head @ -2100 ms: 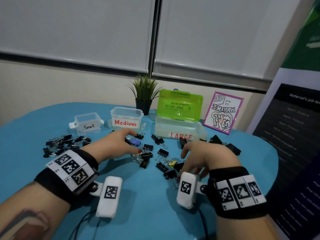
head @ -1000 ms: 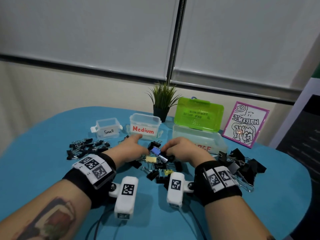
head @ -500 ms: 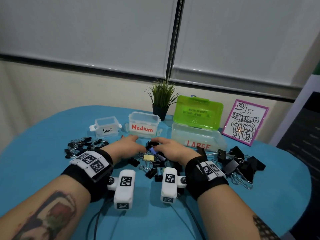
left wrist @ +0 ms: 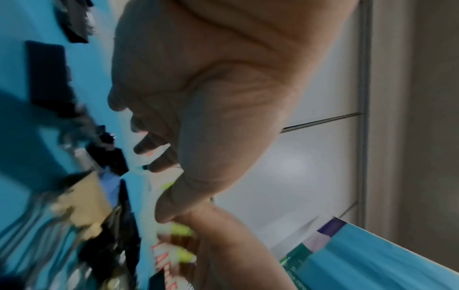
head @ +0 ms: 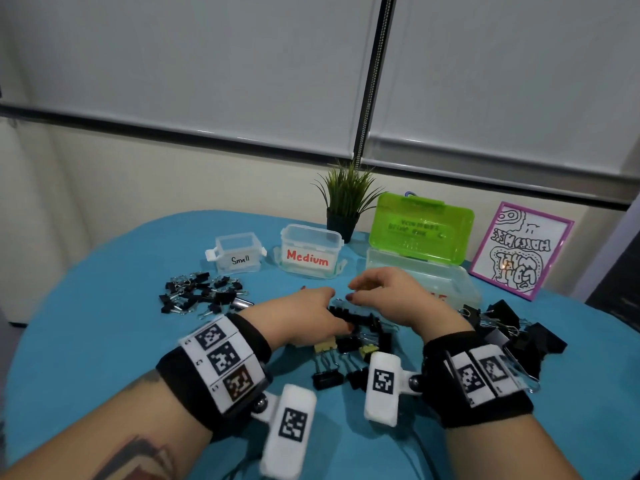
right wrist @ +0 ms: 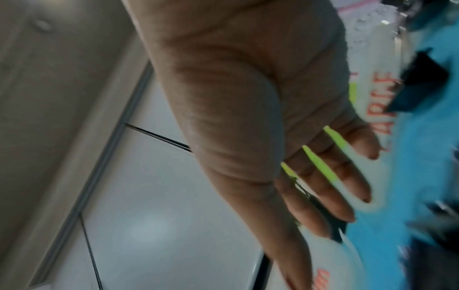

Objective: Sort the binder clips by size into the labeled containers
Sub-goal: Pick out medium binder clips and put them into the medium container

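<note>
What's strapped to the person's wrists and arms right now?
Each wrist has a black band carrying a white strip of three square black-and-white markers, plus a white camera pod bearing one marker. Thin black cables trail from the pods. The left forearm shows a tattoo; fingernails are dark red.

Your smallest clear box (head: 238, 253) reads "Small" in black handwriting on a white label. The box (head: 311, 250) beside it reads "Medium" in red on a white label. On the lidded box (right wrist: 372, 92) to your right, the right wrist view shows blurred red letters, roughly "ARGE"; your hand hides most of them from the head view. Raised lettering on its green lid (head: 420, 228) and the drawn letters on the framed picture (head: 521, 250) are not legible.
</note>
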